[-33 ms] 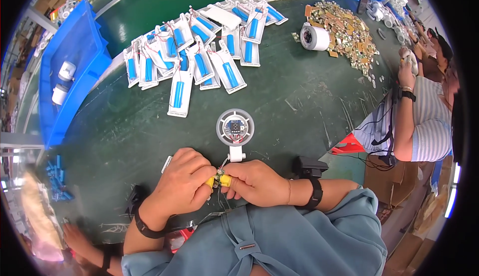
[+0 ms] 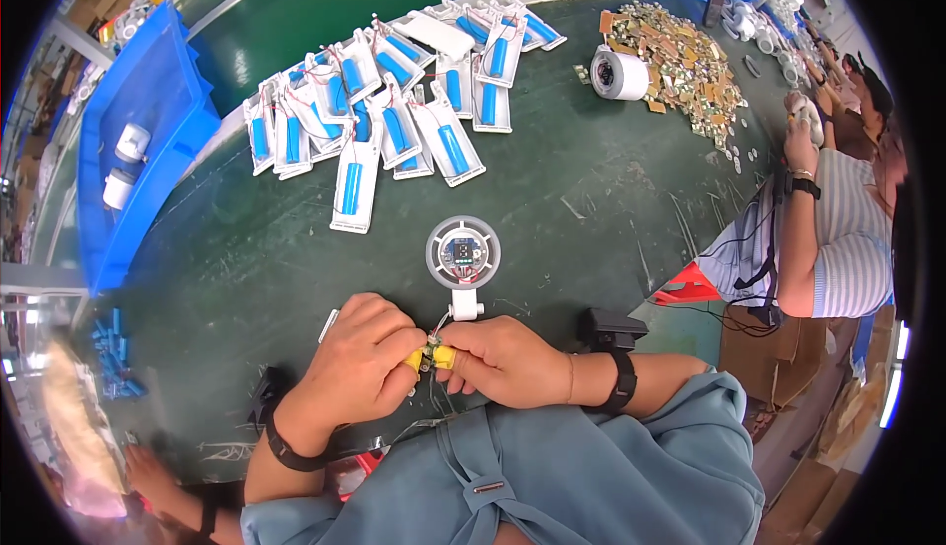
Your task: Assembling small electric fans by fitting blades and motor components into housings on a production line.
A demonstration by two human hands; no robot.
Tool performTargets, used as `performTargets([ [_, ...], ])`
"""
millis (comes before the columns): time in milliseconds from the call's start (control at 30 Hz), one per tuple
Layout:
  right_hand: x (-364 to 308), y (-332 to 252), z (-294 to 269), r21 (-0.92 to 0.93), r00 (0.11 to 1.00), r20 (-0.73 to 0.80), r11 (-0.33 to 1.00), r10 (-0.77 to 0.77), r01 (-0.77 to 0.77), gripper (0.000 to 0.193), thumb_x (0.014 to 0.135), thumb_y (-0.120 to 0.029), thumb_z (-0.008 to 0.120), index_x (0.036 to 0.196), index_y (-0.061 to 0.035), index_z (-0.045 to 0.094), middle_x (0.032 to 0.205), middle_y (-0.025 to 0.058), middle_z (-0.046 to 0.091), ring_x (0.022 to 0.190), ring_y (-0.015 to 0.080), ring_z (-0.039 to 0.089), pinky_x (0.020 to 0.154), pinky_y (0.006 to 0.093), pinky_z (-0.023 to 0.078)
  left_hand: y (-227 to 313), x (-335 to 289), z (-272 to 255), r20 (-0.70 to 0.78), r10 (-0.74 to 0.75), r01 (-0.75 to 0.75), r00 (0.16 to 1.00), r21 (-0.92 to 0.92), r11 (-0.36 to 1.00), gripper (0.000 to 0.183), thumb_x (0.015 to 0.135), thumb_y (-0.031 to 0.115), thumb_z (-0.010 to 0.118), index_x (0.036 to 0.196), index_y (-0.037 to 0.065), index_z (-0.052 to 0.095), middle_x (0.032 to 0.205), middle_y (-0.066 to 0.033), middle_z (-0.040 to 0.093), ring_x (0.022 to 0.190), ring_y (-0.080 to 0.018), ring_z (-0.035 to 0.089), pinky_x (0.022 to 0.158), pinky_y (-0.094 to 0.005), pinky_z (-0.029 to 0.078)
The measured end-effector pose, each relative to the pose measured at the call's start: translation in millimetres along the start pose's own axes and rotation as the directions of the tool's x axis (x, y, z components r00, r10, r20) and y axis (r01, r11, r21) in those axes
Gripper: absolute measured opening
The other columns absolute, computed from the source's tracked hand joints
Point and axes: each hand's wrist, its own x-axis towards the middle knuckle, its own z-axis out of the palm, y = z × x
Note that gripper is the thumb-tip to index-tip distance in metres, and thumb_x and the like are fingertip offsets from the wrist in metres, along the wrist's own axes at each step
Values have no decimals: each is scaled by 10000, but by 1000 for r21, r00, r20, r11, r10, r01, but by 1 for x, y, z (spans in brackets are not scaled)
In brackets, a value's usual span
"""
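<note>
My left hand (image 2: 367, 360) and my right hand (image 2: 510, 360) meet close to my body at the table's near edge. Yellow covers wrap the thumb tips of both. Pinched between them is a small circuit board (image 2: 430, 351), largely hidden by the fingers. Thin wires run up from it to the white stem of a round device (image 2: 463, 251) lying just beyond my hands. That device has a grey-white ring and a circuit board with a small lit display in its middle. A thin white piece (image 2: 328, 325) lies beside my left hand, partly covered.
White handle shells (image 2: 352, 185) with blue battery cells and red wires are heaped at the far side. Small circuit boards (image 2: 690, 62) form a pile at far right, beside a white cylinder (image 2: 621, 75). A blue bin (image 2: 148, 141) and loose blue cells (image 2: 115, 353) are left. A co-worker (image 2: 847, 220) sits right.
</note>
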Motion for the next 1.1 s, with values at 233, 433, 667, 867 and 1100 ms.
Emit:
performTargets([
  [233, -5, 5, 2, 32, 992, -51, 993, -115, 117, 109, 966, -53, 469, 984, 13, 554, 840, 121, 677, 689, 207, 701, 629, 328, 550, 1, 0, 1, -22, 15, -15, 1000, 19, 1000, 212, 665, 34, 649, 877, 34, 635, 827, -85, 603, 780, -300, 572, 783, -416, 461],
  [433, -23, -8, -3, -310, 936, -242, 934, -256, 175, 138, 909, -76, 630, 1013, -2, 579, 782, 78, 646, 627, 180, 663, 571, 306, 523, 2, -3, 0, -41, 28, -25, 999, 73, 997, 224, 655, 45, 659, 877, 32, 641, 829, -85, 605, 780, -299, 575, 790, -419, 465],
  [667, 1, -36, -29, -792, 687, -284, 567, -669, 225, 690, 728, -87, 787, 1355, -50, 502, 1336, 202, 458, 1169, 378, 525, 961, 438, 463, 7, -3, 4, -47, 69, -62, 997, 140, 988, 223, 654, 46, 662, 875, 35, 646, 834, -84, 605, 787, -300, 574, 802, -423, 467],
  [867, 6, -27, -40, -755, 783, -206, 604, -587, 254, 747, 731, -45, 762, 1409, -42, 448, 1309, 195, 457, 1113, 379, 540, 958, 402, 466, 9, -4, 6, -63, 67, -58, 996, 139, 989, 223, 661, 52, 669, 884, 49, 655, 840, -77, 605, 799, -292, 578, 816, -421, 468],
  [1100, -39, 4, -27, -729, 725, -322, 648, -609, 221, 723, 690, 15, 750, 1350, 1, 453, 1323, 226, 426, 1177, 381, 490, 968, 421, 447, 10, -7, 7, -52, 70, -63, 996, 127, 990, 225, 682, 59, 684, 907, 63, 670, 871, -62, 620, 834, -276, 591, 834, -414, 474],
])
